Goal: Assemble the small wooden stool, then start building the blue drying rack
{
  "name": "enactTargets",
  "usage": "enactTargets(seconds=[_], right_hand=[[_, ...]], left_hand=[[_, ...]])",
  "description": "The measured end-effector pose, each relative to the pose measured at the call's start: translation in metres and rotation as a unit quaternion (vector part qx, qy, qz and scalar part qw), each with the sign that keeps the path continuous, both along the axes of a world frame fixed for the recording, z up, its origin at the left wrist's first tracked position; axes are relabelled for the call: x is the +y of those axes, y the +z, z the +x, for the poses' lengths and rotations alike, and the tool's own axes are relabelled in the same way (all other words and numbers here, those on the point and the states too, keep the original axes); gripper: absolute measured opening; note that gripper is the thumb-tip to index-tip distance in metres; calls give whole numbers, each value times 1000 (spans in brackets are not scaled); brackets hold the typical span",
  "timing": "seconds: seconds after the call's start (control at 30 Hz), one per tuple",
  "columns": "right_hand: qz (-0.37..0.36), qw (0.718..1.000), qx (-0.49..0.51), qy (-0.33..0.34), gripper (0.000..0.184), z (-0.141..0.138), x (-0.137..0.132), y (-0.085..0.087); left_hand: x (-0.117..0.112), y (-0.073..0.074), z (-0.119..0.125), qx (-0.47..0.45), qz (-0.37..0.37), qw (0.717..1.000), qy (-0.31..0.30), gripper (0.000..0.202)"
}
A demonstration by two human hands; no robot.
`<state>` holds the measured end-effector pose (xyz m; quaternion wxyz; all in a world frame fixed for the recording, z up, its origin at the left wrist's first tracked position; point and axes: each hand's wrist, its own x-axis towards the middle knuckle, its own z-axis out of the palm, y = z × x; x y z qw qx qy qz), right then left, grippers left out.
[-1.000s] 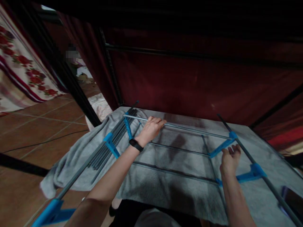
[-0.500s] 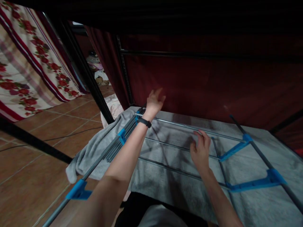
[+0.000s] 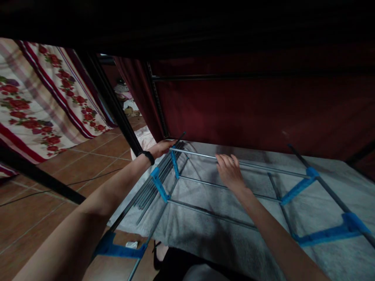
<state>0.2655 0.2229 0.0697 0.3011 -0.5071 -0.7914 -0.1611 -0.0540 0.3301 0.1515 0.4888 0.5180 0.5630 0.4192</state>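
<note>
A rack frame of grey metal tubes and blue plastic brackets lies across a grey blanket (image 3: 202, 238). At its far left corner, my left hand (image 3: 162, 148), with a dark wristband behind it, closes on the left side tube (image 3: 129, 214) beside a blue bracket (image 3: 175, 162); its fingertips are partly hidden. My right hand (image 3: 230, 170) has its fingers curled over the far crossbar (image 3: 263, 166), left of the crossbar's middle. Two more crossbars run nearer to me. Blue brackets (image 3: 295, 190) join the bars to the right side tube (image 3: 329, 197).
Loose grey tubes (image 3: 146, 194) lie bundled under the frame's left side. Black posts (image 3: 113, 103) and a dark overhead structure surround the blanket, with a dark red curtain (image 3: 234, 113) behind. A cable (image 3: 88, 181) crosses the tiled floor (image 3: 38, 210) near a flowered cloth (image 3: 52, 101).
My left hand has come down leftward from mid-air onto the left side tube. My right hand has shifted left and taken hold of the far crossbar. The frame's left side has swung up.
</note>
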Motion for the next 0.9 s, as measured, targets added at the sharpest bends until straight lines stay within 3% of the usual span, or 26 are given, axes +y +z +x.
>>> enactTargets(seconds=[0.1, 0.2, 0.4, 0.6, 0.9], right_hand=[[-24, 999, -36, -5, 45, 5, 7, 3], [-40, 997, -66, -12, 48, 10, 9, 6], [-43, 995, -84, -15, 52, 15, 9, 8], [-51, 993, -103, -3, 52, 21, 11, -2], [-67, 992, -109, -13, 51, 22, 14, -6]], left_hand=[[-1, -12, 1, -43, -88, 995, -27, 24], [2, -15, 1, -49, -120, 990, -53, 24], [9, -25, -5, -56, -135, 987, -70, 30], [16, -41, -8, -84, -119, 988, -55, 13], [18, -42, -7, -103, -102, 987, -62, 20]])
